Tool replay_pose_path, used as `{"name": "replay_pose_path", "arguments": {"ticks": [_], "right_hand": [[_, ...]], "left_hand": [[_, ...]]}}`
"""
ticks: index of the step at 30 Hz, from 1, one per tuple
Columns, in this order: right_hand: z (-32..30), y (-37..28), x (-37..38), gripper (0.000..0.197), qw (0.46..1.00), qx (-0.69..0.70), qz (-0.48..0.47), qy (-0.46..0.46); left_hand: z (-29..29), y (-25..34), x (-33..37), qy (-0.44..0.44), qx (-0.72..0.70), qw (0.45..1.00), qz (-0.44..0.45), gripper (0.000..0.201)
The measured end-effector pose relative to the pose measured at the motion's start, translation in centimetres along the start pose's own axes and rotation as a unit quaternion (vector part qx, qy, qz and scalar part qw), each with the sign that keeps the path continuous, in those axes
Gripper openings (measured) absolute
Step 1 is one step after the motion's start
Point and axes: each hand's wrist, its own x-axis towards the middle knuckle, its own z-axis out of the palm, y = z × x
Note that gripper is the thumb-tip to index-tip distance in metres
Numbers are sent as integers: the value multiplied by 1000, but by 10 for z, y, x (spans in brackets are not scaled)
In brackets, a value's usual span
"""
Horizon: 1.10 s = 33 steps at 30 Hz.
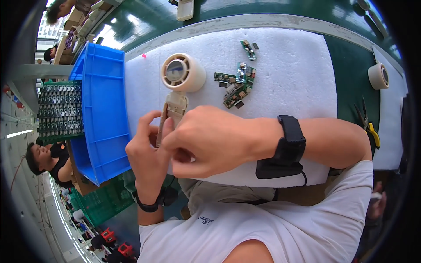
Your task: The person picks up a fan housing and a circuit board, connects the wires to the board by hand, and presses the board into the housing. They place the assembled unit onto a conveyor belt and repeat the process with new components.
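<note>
Two hands (147,147) (212,136) on fan (193,78); foam (296,65) roomy upper right.

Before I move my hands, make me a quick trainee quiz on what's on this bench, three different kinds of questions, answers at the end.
1. Multiple choice: what lies on the white foam sheet, right of the round head of the cream device?
A) scissors
B) green circuit boards
C) a roll of wire

2. True or false: the yellow-handled pliers lie on the white foam sheet.

3. Open: where are the left hand and right hand?

Key:
1. B
2. False; they lie on the green surface to its right.
3. Both are at the cream device's handle, the right hand partly hiding it.
</note>
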Motion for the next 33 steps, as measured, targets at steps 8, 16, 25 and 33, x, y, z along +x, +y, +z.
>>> {"name": "replay_pose_path", "arguments": {"ticks": [8, 16, 25, 33], "right_hand": [[4, 8, 9, 14, 954, -122, 142, 232], [1, 5, 2, 17, 967, -178, 127, 130], [5, 7, 9, 17, 963, -170, 70, 197], [-1, 6, 5, 15, 974, -174, 115, 93]], "left_hand": [[-8, 21, 12, -30, 311, 928, 204, 12], [-38, 38, 23, -121, 319, 911, 233, 14], [-35, 111, 54, -54, 80, 929, 357, 22], [22, 104, 126, -273, 182, 852, 407, 23]]}}
